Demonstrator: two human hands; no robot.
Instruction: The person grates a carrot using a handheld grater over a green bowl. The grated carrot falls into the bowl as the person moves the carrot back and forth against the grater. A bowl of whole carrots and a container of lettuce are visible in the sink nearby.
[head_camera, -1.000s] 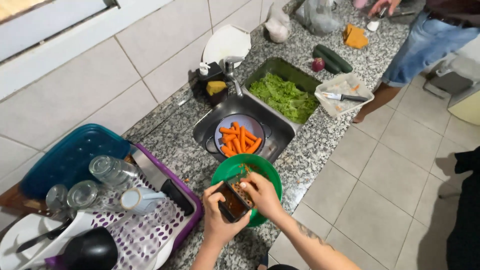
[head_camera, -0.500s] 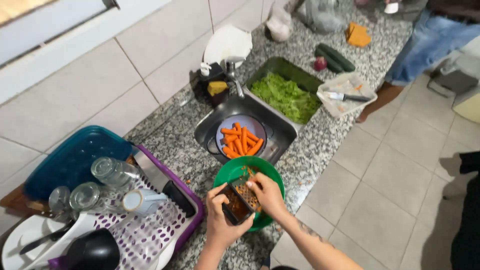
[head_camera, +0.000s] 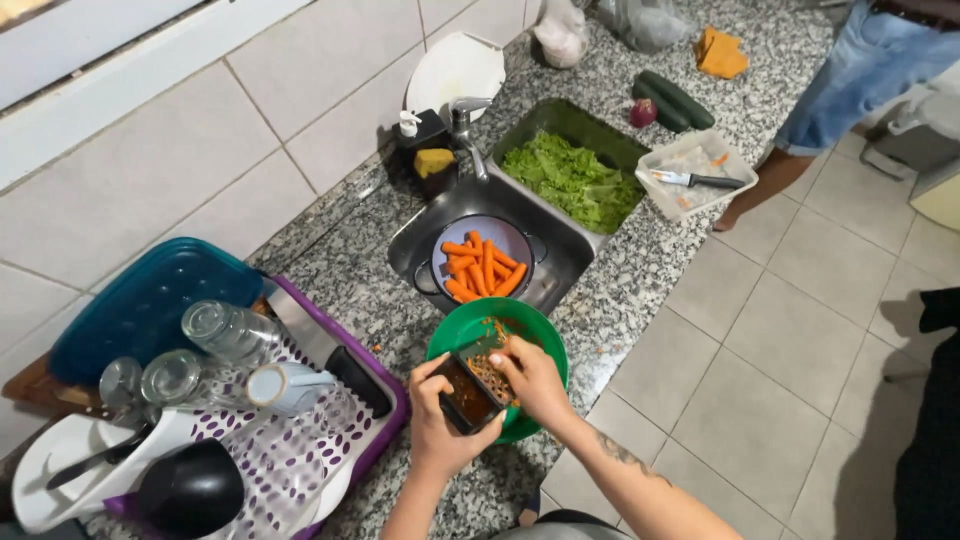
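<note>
Fingers of left hand (head_camera: 436, 420) clenched round a dark grater (head_camera: 470, 392), held tilted over the green bowl (head_camera: 497, 365) on the speckled worktop (head_camera: 640, 290). Right hand (head_camera: 530, 380) closed, pressing something small and hidden onto the grater face. Orange shreds in bowl, half covered. Peeled carrots (head_camera: 482, 268) in sink pot just beyond. Grater's lower end lost behind the left palm.

Both forearms reach forward side by side, the left hand (head_camera: 437, 420) curled in a firm grip with knuckles up, the right hand (head_camera: 530, 380) bent beside it, fingers pressed down.
</note>
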